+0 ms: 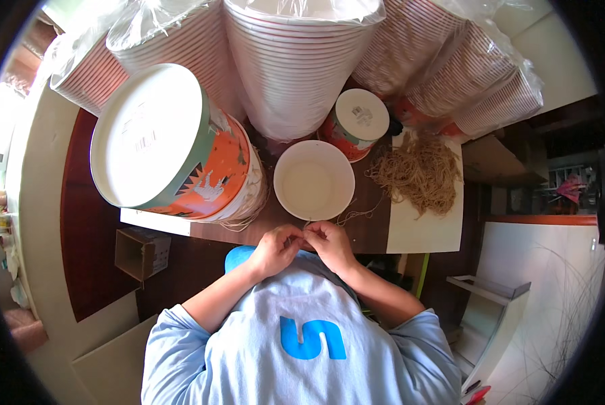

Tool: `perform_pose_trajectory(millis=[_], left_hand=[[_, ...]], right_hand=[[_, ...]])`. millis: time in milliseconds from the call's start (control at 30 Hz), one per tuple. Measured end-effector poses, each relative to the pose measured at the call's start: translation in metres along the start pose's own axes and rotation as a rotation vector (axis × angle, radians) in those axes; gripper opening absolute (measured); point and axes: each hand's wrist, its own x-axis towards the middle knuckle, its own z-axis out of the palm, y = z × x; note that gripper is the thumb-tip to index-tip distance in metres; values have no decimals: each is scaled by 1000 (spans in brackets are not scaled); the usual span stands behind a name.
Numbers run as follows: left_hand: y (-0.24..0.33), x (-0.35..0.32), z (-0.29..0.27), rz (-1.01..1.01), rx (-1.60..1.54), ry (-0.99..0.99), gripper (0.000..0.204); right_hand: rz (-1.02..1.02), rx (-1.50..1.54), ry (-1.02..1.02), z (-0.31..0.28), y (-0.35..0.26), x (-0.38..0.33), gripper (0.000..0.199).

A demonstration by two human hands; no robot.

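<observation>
A white paper bucket [314, 179] stands open at the table's near edge, its inside facing up. Just in front of its rim, my left hand [279, 248] and my right hand [331, 247] meet with fingertips pinched together. Between them is a thin bit of tan twine [307, 223], mostly hidden by the fingers. Loose strands of twine [356, 214] lie beside the bucket on its right. Farther right, a tangled heap of tan twine [420, 174] rests on a pale board [424, 233].
Tall stacks of nested paper buckets [299, 67] in clear plastic line the back. A large orange and green lidded bucket [154, 138] stands at left, a smaller lidded tub [362, 116] behind the white bucket. An open cardboard box [140, 255] sits below the brown table [248, 233] at left.
</observation>
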Motion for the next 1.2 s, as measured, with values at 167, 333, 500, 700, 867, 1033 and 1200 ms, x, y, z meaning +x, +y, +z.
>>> perform_pose_trajectory(millis=[167,333,500,700,867,1033,1200], left_hand=[[0,1,-4,38,48,60,34],[-12,5,-3,241,228,44,45],[-13,13,1,224,330,-5,32],[-20,18,9,-57,118,54,16],[-35,19,17,-272,-412,41,19],[-16,18,11,-495,-784,-20,22],[-8,14,7,-496,-519,70,24]], right_hand=[[9,170,-1,1,12,1,14],[69,-93,-146,-7,-16,-3,18],[94,-99,-155,-15,-19,-2,20],[-13,-174,-102,-24,-5,4,18],[-459,-563,198,-13,0,10,11],[-162,69,97,-3,15,18,11],[-82,241,-16,-3,4,13,14]])
